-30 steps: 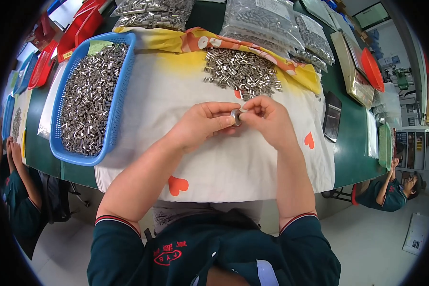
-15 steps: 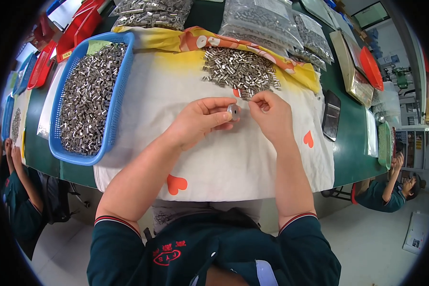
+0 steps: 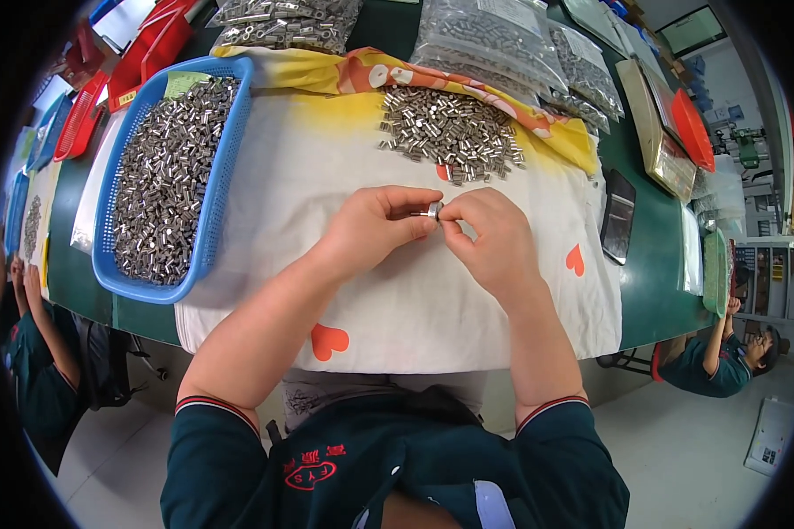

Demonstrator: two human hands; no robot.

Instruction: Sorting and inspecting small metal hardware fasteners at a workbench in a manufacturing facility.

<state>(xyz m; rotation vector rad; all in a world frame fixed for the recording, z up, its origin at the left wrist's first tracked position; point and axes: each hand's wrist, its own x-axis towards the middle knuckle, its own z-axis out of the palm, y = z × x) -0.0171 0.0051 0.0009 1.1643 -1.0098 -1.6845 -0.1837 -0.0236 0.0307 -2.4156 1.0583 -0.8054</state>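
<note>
My left hand (image 3: 372,227) pinches a small round metal gauge-like disc (image 3: 435,210) edge-on between thumb and fingers, over the white cloth. From the right, my right hand (image 3: 494,236) meets it, its thumb and forefinger closed at the disc's face. Whatever sits between those right fingertips is hidden. Just beyond both hands lies a loose pile of short, shiny metal cylinders (image 3: 450,132), spread at the cloth's far side. At the left stands a blue plastic basket (image 3: 205,238) filled with many similar cylinders (image 3: 166,181).
White cloth (image 3: 432,326) with red hearts covers the green table (image 3: 648,300); its yellow patterned edge (image 3: 313,75) is bunched up behind the pile. Bags of metal parts (image 3: 490,44) line the back. A phone (image 3: 617,216) lies right. Co-workers (image 3: 723,357) sit at both sides.
My right hand has come from the near edge of the pile down and left to the disc. The disc has turned from showing its face to nearly edge-on.
</note>
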